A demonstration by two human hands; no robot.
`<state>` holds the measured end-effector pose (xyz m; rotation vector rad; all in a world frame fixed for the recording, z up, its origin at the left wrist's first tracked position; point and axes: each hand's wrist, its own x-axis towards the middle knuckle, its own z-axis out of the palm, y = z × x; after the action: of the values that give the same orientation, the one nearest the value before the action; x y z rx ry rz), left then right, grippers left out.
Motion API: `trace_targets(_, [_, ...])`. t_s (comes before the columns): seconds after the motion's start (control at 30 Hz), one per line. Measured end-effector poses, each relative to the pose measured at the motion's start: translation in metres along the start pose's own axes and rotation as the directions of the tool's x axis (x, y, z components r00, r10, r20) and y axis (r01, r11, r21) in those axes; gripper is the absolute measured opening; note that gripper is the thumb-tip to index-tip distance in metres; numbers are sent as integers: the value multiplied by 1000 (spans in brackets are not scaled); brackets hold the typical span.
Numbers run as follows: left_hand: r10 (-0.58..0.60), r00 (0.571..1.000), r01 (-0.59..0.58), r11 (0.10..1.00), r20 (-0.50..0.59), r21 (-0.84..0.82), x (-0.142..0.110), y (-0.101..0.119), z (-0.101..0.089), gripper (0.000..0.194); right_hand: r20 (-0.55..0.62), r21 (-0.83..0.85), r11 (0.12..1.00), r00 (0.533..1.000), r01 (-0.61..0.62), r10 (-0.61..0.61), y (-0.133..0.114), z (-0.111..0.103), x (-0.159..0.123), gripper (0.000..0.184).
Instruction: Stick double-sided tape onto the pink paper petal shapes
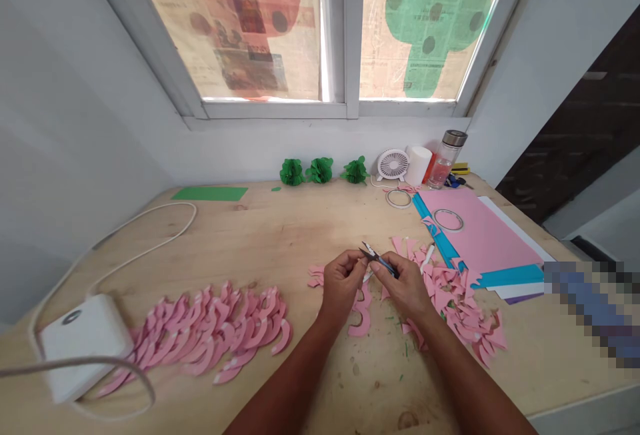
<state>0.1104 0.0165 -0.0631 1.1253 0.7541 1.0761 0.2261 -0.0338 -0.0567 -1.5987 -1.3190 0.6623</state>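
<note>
My right hand [407, 281] is closed around small dark scissors [383, 262], their blades pointing up and to the left. Close beside the blades, my left hand [344, 281] is closed in a pinch; whatever its fingertips hold is too small to make out. Below and between the hands lie curved pink paper pieces [359, 321]. Pink paper scraps [457, 301] are heaped to the right of my right hand. On the left, many pink paper arcs with pale ends [215, 328] lie in overlapping rows.
A white box with a cable [85, 341] stands at the left. Along the wall are green paper shapes [320, 169], a small fan [393, 165], a white roll [419, 165] and a glass bottle [446, 161]. Tape rolls [449, 220] and pink sheets [490, 235] lie at the right.
</note>
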Motion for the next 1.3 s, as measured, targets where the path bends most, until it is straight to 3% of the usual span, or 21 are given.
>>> trace_targets(0.8, [27, 1000, -27, 999, -1, 42, 1, -1, -2, 17, -81, -49, 999, 997, 7, -11, -4, -2, -1, 30])
trace_targets(1.13, [-20, 994, 11, 996, -106, -88, 4, 1, -1, 26, -29, -66, 998, 1000, 10, -11, -6, -1, -2, 31])
trace_targets(1.3, [-22, 995, 9, 991, -99, -132, 5, -1, -2, 26, -12, -82, 996, 999, 29, -30, -7, -2, -2, 30])
